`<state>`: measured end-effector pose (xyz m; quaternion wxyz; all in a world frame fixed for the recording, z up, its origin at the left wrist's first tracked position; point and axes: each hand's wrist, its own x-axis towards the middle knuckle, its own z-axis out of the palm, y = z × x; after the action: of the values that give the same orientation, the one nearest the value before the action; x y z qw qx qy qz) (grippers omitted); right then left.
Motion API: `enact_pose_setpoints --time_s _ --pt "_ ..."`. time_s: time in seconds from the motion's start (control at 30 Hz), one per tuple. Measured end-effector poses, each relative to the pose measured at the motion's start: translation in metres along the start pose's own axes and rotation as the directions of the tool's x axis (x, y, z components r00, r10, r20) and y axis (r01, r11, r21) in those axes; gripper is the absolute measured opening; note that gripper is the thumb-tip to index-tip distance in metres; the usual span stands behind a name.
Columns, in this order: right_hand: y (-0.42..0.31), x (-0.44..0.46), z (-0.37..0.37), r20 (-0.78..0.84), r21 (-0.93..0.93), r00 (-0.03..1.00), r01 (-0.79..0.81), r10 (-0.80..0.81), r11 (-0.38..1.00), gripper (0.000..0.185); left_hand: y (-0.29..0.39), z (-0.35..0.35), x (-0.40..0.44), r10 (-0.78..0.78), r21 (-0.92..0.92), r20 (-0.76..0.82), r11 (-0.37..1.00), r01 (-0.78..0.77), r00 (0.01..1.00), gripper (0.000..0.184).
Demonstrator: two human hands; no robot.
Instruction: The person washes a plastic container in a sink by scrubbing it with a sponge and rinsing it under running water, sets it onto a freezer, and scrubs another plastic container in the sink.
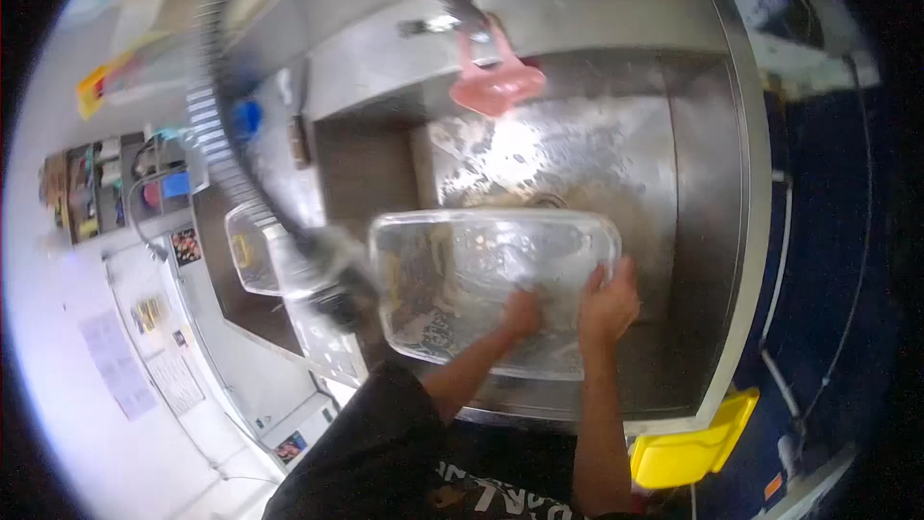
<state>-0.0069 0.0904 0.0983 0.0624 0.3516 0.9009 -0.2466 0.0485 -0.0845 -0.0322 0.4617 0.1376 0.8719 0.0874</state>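
Observation:
A clear plastic tub (496, 366) is tilted over the steel sink (707, 231), its open side facing me. My right hand (608, 310) grips the tub's right rim, the fingers bent over the edge. Inside the tub, low and right of its middle, is my left hand (523, 314). It looks closed and close to the tub's inner surface; blur hides its fingers and anything in them. Wet patches show on the sink floor behind the tub.
A coiled spray hose (214, 125) with a blurred spray head (337, 289) hangs just left of the tub. Above the sink is a faucet with a pink attachment (498, 87). Another clear container (252, 250) stands at left; a yellow bin lid (693, 443) is lower right.

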Motion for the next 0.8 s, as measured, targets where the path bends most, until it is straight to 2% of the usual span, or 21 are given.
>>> enact_pose_setpoints --time_s 0.07,0.13,0.17,0.2,0.23,0.27,0.3,0.37,0.4,0.43,0.47,0.5,0.53,0.57,0.6,0.63,0.67,0.7,0.73,0.77,0.8 --pt "-0.007 0.004 -0.007 -0.034 -0.020 0.998 0.060 -0.060 0.998 0.029 0.028 0.050 0.026 0.107 -0.004 -0.004 0.994 -0.107 0.994 0.044" --pt "-0.021 0.003 -0.024 0.111 -0.010 0.984 -0.137 0.137 0.991 0.040 0.028 0.046 0.038 0.250 -0.323 -0.085 0.909 -0.264 0.965 0.041" --pt "-0.014 0.002 -0.023 0.098 0.005 0.990 -0.100 0.099 0.995 0.040 0.042 0.008 0.014 0.318 -0.439 -0.118 0.833 -0.336 0.941 0.040" --pt "0.000 0.001 -0.014 -0.021 0.122 0.998 0.054 -0.052 0.991 0.044 0.044 -0.019 -0.002 0.304 -0.427 -0.160 0.836 -0.344 0.939 0.040" --pt "0.006 0.001 -0.009 -0.157 0.224 0.970 0.217 -0.185 0.950 0.048 0.041 -0.045 -0.015 0.272 -0.626 -0.062 0.739 -0.250 0.960 0.038" --pt "0.002 -0.001 -0.021 -0.215 0.160 0.952 0.254 -0.218 0.954 0.049 0.037 -0.072 -0.029 0.267 -0.785 0.038 0.605 -0.137 0.963 0.037" --pt "-0.005 -0.006 -0.035 -0.270 0.093 0.930 0.281 -0.247 0.955 0.050 0.032 -0.108 -0.054 0.255 -0.779 -0.002 0.607 -0.161 0.967 0.037" --pt "-0.025 -0.020 -0.055 -0.324 0.117 0.901 0.340 -0.288 0.933 0.046 0.009 -0.170 -0.110 0.156 -0.904 -0.044 0.415 -0.105 0.987 0.030" --pt "-0.035 -0.029 -0.059 -0.357 0.125 0.884 0.364 -0.301 0.923 0.042 -0.016 -0.175 -0.127 0.113 -0.863 -0.202 0.448 -0.232 0.973 0.029" --pt "-0.048 -0.037 -0.058 -0.371 0.123 0.871 0.390 -0.322 0.913 0.042 -0.040 -0.180 -0.141 0.093 -0.835 -0.295 0.458 -0.304 0.951 0.029" --pt "-0.063 -0.047 -0.055 -0.291 0.243 0.896 0.407 -0.334 0.880 0.037 -0.061 -0.194 -0.161 0.072 -0.798 -0.386 0.474 -0.372 0.920 0.029" --pt "-0.080 -0.058 -0.051 -0.208 0.361 0.910 0.412 -0.358 0.837 0.031 -0.067 -0.247 -0.206 -0.059 -0.962 -0.260 0.107 -0.253 0.964 0.033" --pt "-0.099 -0.071 -0.048 -0.226 0.357 0.895 0.443 -0.385 0.822 0.031 -0.081 -0.279 -0.238 -0.115 -0.948 -0.093 -0.294 -0.124 0.989 0.039" --pt "-0.120 -0.085 -0.044 -0.161 0.347 0.884 0.467 -0.439 0.813 0.028 -0.134 -0.259 -0.218 -0.026 -0.838 -0.331 -0.451 -0.306 0.943 0.051" --pt "-0.143 -0.100 -0.040 -0.092 0.334 0.868 0.489 -0.488 0.806 0.024 -0.158 -0.288 -0.243 -0.172 -0.785 -0.283 -0.524 -0.331 0.944 0.055" --pt "-0.165 -0.116 -0.037 -0.107 0.323 0.854 0.514 -0.509 0.795 0.024 -0.186 -0.318 -0.267 -0.311 -0.749 -0.311 -0.502 -0.433 0.898 0.059" --pt "-0.188 -0.134 -0.034 -0.063 0.323 0.846 0.519 -0.529 0.791 0.024 -0.243 -0.322 -0.247 -0.376 -0.693 -0.479 -0.392 -0.605 0.793 0.054" --pt "-0.209 -0.152 -0.027 -0.019 0.317 0.839 0.521 -0.544 0.793 0.023 -0.269 -0.361 -0.273 -0.413 -0.674 -0.700 0.116 -0.729 0.582 0.044" --pt "-0.228 -0.171 -0.018 -0.033 0.296 0.833 0.536 -0.552 0.791 0.023 -0.298 -0.393 -0.289 -0.430 -0.603 -0.758 0.178 -0.778 0.490 0.037" --pt "-0.251 -0.185 -0.006 -0.038 0.292 0.817 0.560 -0.576 0.775 0.022 -0.342 -0.412 -0.277 -0.473 -0.538 -0.749 0.026 -0.843 0.464 0.035" --pt "-0.277 -0.199 0.007 -0.041 0.287 0.797 0.587 -0.602 0.757 0.021 -0.375 -0.436 -0.276 -0.469 -0.496 -0.782 0.067 -0.866 0.411 0.037"
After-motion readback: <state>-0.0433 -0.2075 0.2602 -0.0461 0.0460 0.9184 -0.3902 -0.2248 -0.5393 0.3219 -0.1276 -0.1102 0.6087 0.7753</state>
